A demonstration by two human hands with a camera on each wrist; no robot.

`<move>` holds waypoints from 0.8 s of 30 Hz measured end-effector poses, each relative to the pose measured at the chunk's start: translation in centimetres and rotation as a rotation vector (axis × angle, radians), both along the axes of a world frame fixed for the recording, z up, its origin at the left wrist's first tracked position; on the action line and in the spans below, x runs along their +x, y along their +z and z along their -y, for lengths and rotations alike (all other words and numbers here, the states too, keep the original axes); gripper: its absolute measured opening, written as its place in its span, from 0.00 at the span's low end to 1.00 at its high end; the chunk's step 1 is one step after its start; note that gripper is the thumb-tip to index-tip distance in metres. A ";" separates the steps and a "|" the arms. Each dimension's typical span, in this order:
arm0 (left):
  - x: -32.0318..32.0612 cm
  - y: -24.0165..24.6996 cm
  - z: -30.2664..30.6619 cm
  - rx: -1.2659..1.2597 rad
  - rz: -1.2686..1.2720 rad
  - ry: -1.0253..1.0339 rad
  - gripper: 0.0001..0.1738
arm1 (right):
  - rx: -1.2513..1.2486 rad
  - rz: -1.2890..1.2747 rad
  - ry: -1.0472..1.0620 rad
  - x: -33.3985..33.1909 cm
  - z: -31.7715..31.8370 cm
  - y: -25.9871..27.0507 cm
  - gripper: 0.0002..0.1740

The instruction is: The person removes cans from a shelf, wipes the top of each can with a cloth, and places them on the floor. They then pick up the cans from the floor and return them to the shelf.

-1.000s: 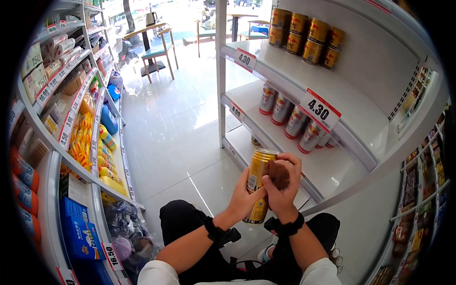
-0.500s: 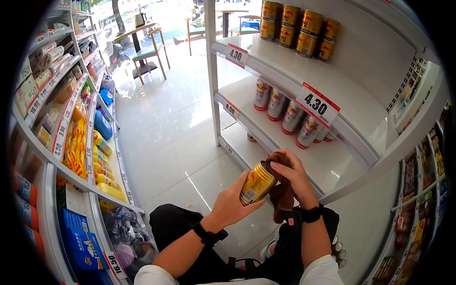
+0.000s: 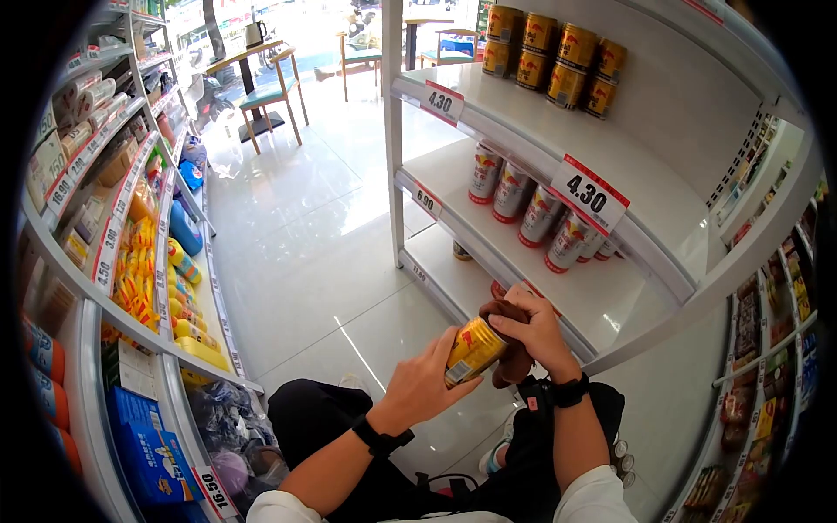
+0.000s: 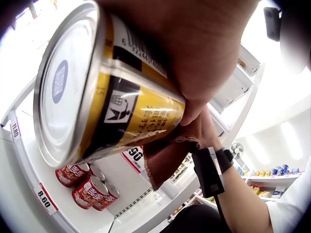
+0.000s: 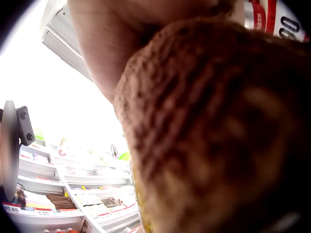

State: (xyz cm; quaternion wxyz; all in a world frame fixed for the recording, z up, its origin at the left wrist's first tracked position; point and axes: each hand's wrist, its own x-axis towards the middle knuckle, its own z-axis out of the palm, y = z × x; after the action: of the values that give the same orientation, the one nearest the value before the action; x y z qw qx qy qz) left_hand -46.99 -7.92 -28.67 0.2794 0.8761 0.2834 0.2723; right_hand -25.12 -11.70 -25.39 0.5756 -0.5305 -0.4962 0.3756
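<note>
My left hand grips a yellow drink can, its fingers wrapped round the side. The can is tilted, top end toward the right hand; in the left wrist view its silver bottom faces the camera. A brown cloth covers the top end, with a loose fold hanging down. My right hand pinches this cloth, thumb on top, against the can. Close up in the right wrist view, the textured cloth fills most of the picture and hides the fingertips.
A white shelf unit stands ahead with yellow cans on top and silver cans below. Red cans sit on its bottom shelf. Stocked shelves line the left. Several cans lie by the right knee.
One second ago the can was upright with a second yellow can below it, which no longer shows. The can has tilted, and the cloth has moved round its top end.
</note>
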 end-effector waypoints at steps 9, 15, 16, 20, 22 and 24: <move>0.0 -0.3 0.7 -0.057 0.015 -0.015 0.46 | -0.103 0.306 0.233 2.9 2.0 3.0 0.13; 0.5 -0.6 0.6 -0.069 0.125 -0.021 0.45 | -0.160 0.326 0.133 2.7 3.4 4.3 0.12; 0.6 -0.6 0.6 -0.075 0.144 -0.031 0.45 | -0.183 0.311 0.093 2.5 3.5 4.5 0.12; 0.8 -0.3 0.6 -0.086 0.043 -0.102 0.45 | -0.141 0.439 -0.016 3.2 3.2 2.7 0.11; 0.9 -0.3 0.7 -0.159 -0.041 -0.126 0.46 | -0.081 0.424 -0.037 3.2 2.8 1.1 0.11; 1.1 -0.8 1.0 -0.129 -0.013 -0.135 0.47 | -0.024 0.408 -0.056 3.2 2.7 0.4 0.10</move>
State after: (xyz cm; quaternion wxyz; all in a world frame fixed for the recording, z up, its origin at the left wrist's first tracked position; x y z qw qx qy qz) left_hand -45.91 -8.93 -29.49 0.3511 0.8751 0.2425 0.2284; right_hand -21.87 -14.44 -24.95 0.4669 -0.6162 -0.5830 0.2499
